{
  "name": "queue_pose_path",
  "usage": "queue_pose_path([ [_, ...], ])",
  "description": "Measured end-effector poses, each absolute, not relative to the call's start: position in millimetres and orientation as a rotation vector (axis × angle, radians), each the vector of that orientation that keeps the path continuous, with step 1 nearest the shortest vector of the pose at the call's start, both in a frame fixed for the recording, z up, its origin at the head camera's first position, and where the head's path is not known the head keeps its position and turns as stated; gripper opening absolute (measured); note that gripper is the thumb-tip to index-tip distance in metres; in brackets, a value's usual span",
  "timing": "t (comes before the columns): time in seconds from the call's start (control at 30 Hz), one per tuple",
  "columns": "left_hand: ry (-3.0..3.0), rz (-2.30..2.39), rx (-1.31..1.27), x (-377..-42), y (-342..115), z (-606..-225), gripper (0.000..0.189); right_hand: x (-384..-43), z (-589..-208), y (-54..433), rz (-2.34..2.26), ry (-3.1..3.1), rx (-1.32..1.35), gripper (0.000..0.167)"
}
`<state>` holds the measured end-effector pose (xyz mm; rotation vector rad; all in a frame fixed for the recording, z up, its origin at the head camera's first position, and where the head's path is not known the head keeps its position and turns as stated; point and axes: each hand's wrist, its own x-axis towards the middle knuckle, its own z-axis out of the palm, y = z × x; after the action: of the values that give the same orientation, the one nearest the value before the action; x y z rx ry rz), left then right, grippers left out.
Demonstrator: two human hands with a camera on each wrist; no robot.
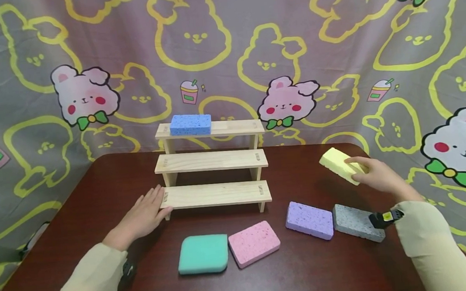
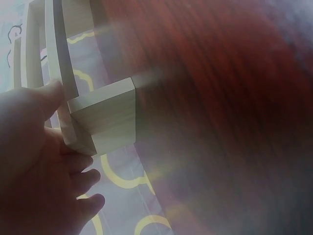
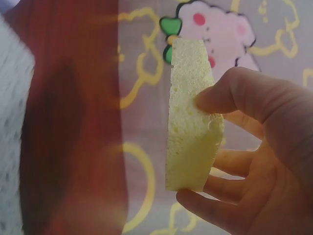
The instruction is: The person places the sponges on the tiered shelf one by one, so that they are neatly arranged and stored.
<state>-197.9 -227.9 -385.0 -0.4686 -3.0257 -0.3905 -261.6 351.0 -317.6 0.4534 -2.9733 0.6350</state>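
The right hand (image 1: 379, 176) pinches a pale yellow sponge (image 1: 340, 164) above the table's right side. In the right wrist view, the thumb presses one face of that sponge, with fingers behind and under it. At the left end of a three-step wooden shelf (image 1: 216, 194), the left hand (image 1: 144, 214) rests with fingers straight, touching the lowest step. The left wrist view has its thumb (image 2: 51, 95) along the board's edge. A blue sponge (image 1: 190, 124) lies on the top step, toward the left.
In front of the shelf lie a teal sponge (image 1: 203, 254), a pink sponge (image 1: 254, 244), a purple sponge (image 1: 309, 220) and a grey sponge (image 1: 356, 222), partly covered by the right wrist strap. A patterned cloth (image 1: 215, 40) hangs behind the dark wooden table (image 1: 303, 278).
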Motion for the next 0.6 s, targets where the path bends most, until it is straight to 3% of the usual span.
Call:
queue_pose_path([
  [0.6, -3.022, -0.389, -0.461, -197.7, -227.9, -388.0, 0.067, -268.8, -283.9, 285.5, 0.667, -2.835, 0.665, 0.042],
])
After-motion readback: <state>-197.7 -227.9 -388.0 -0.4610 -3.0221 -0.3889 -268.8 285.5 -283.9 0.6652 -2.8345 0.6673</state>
